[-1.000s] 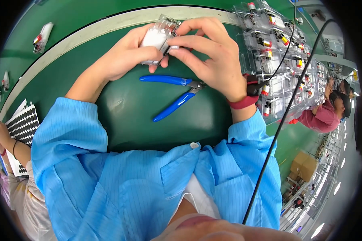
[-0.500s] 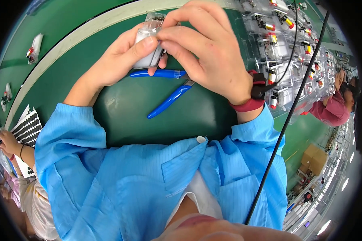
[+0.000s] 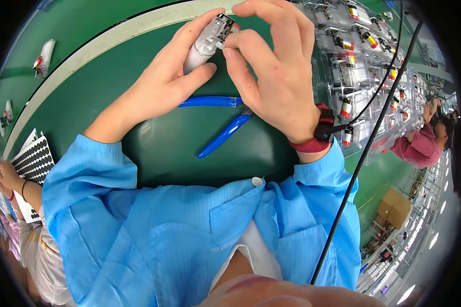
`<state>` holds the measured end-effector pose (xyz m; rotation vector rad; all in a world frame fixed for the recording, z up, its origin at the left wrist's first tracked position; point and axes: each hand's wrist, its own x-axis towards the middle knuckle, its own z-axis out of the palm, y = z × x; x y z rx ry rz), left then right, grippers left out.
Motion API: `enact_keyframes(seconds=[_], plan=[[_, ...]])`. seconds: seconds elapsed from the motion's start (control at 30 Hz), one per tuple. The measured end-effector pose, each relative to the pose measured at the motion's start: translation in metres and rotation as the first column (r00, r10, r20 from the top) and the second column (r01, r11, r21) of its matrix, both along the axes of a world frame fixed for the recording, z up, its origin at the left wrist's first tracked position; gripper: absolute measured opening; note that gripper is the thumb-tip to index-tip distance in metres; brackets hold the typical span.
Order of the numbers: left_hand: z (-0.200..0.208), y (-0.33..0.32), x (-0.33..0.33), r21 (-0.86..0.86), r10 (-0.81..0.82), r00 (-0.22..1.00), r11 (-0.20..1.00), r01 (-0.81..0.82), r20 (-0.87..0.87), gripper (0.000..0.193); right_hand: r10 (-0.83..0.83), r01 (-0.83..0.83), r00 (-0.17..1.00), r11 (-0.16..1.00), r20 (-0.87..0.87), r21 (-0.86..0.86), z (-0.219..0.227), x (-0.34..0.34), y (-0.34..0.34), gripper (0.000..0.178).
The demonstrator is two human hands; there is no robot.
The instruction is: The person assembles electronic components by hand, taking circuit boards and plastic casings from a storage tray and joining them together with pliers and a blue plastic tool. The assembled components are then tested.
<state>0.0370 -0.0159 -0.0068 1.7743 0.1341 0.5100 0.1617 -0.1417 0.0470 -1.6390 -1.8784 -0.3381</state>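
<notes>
In my left hand (image 3: 161, 84) is a small white-and-clear plastic device (image 3: 202, 48), its body lying along my palm between thumb and fingers. Dark electronic parts and a bit of red show at its tilted upper end. My right hand (image 3: 276, 77) is at the device's right side, thumb and forefinger tips close together by a small pale nub; whatever they pinch is too small to make out. The other fingers curve above, apart from the device. Below both hands, blue-handled cutting pliers (image 3: 224, 137) lie with handles spread on the green work surface (image 3: 164, 148); my right hand partly hides their head.
Clear trays (image 3: 363, 71) of similar devices with red-and-yellow cylinders stand at the right. A black cable (image 3: 366, 153) crosses there, and a wristband (image 3: 312, 146) with a lead circles my right wrist. Other devices (image 3: 45, 57) lie beyond the pale rail (image 3: 95, 48). Co-workers sit at both sides.
The device has tilted to the right and risen a little, baring its electronic end. My right hand has drawn back to its side, with the upper fingers lifted away.
</notes>
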Motion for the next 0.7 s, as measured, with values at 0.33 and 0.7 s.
enact_keyframes(seconds=[0.33, 0.7], plan=[[-0.026, -0.002, -0.005, -0.018, 0.029, 0.994, 0.999, -0.031, -0.101, 0.063, -0.056, 0.087, 0.872, 0.995, 0.487, -0.042, -0.002, -0.002, -0.001, 0.025], [-0.012, 0.002, -0.007, 0.017, -0.127, 0.985, 0.991, 0.13, -0.115, 0.059, 0.004, -0.006, 0.951, 1.0, -0.308, -0.008, -0.005, 0.001, 0.002, 0.016]])
